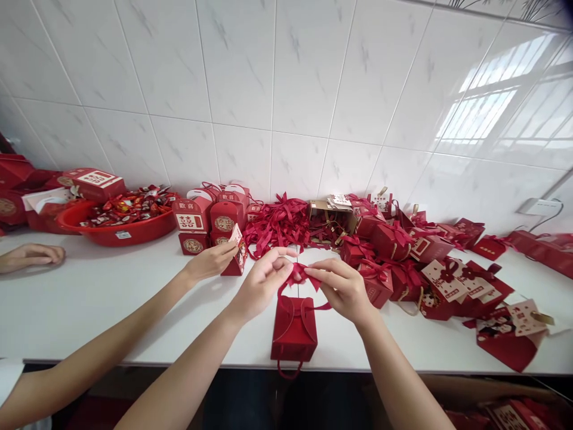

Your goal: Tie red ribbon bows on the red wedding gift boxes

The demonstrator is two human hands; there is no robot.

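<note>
Two bare arms, the left forearm (190, 370) and the right forearm (396, 373), slant in over the near edge of the table (250, 343) and converge; the left hand (259, 285) is raised, index finger stretched towards the other side, thumb pressed in below it; the right hand (344, 289) faces it, thumb and forefinger pinched together; the two sets of fingertips sit near each other, inward of that edge.

Front left box (176, 224), top flap (191, 205): 歡喜
Same box, pale square panel (190, 221): 囍, the double-happiness sign
Box beside it, to the right (218, 210), top flap (228, 197): 歡喜
Its round gold seal (224, 223): apparently 乔迁之喜, slightly soft
Red basin's sticker (123, 235): print too small to read
Pale tags at right (444, 280): lettering too small to read
</note>
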